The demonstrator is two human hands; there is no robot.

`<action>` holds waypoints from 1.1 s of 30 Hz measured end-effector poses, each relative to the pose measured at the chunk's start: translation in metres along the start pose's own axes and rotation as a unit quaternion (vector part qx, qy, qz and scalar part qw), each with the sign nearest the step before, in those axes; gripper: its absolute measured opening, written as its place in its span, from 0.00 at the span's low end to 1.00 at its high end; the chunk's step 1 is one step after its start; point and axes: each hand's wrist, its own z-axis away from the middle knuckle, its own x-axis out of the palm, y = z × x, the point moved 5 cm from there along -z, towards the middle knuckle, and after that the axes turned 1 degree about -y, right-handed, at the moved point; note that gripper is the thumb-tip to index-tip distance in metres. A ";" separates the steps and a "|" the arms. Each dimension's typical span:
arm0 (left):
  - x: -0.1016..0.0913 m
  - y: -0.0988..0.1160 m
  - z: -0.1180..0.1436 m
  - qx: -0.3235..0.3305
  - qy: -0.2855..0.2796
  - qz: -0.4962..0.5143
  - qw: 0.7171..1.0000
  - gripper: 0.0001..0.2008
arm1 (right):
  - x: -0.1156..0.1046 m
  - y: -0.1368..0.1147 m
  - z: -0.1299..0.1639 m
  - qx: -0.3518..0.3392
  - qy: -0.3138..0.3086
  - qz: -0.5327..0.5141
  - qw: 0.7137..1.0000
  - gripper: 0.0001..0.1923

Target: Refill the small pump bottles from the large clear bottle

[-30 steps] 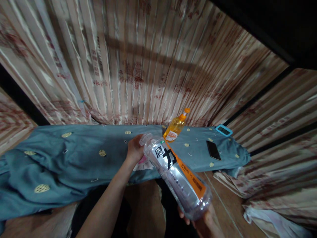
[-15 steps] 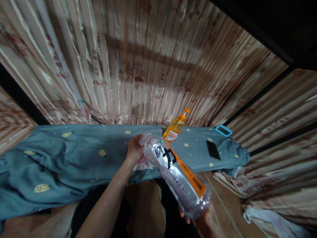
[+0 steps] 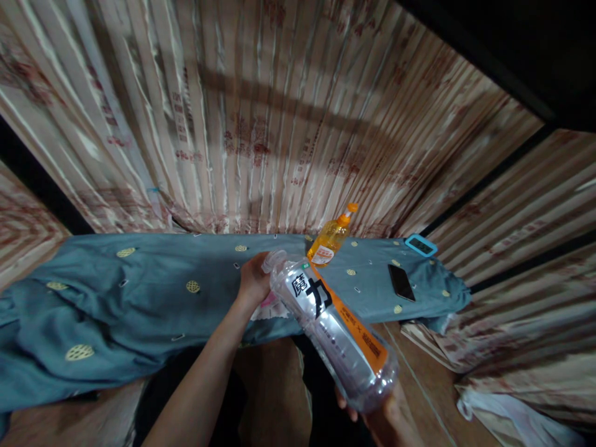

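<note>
Unmoved bottle (image 3: 333,329), diagonal; neck (image 3: 275,260) upper-left

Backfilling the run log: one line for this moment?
left hand: at neck of clear bottle | right hand: holding its base | on cloth: pump bottle, phone

Leftward of the left hand (image 3: 254,284), the counter (image 3: 158,279) offered a long open stretch. The slanted clear bottle (image 3: 342,335) barred the near side to the hand's right, with the pump bottle (image 3: 329,241) just beyond. Room lay between the pump bottle and the phone (image 3: 401,282); pleated sheeting (image 3: 261,112) closed the back.
</note>
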 end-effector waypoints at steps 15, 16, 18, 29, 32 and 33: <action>0.000 -0.003 0.000 -0.006 0.009 0.015 1.000 0.12 | -0.006 0.011 0.001 -0.002 0.017 -0.008 1.000 0.39; 0.000 -0.003 0.000 -0.004 0.010 0.015 1.000 0.12 | -0.007 0.011 0.001 -0.003 0.016 -0.009 1.000 0.39; 0.000 -0.001 0.000 -0.004 0.011 0.014 1.000 0.12 | -0.008 0.012 0.001 -0.003 0.012 -0.011 1.000 0.39; 0.000 0.002 0.000 -0.009 0.009 0.022 1.000 0.14 | -0.004 0.005 0.002 -0.002 -0.011 -0.005 1.000 0.38; 0.000 0.001 0.000 -0.013 0.007 0.019 1.000 0.13 | -0.004 0.005 0.004 0.002 -0.017 -0.015 1.000 0.36; 0.000 0.001 0.000 -0.012 0.007 0.017 1.000 0.13 | -0.004 0.005 0.004 0.003 -0.016 -0.020 1.000 0.36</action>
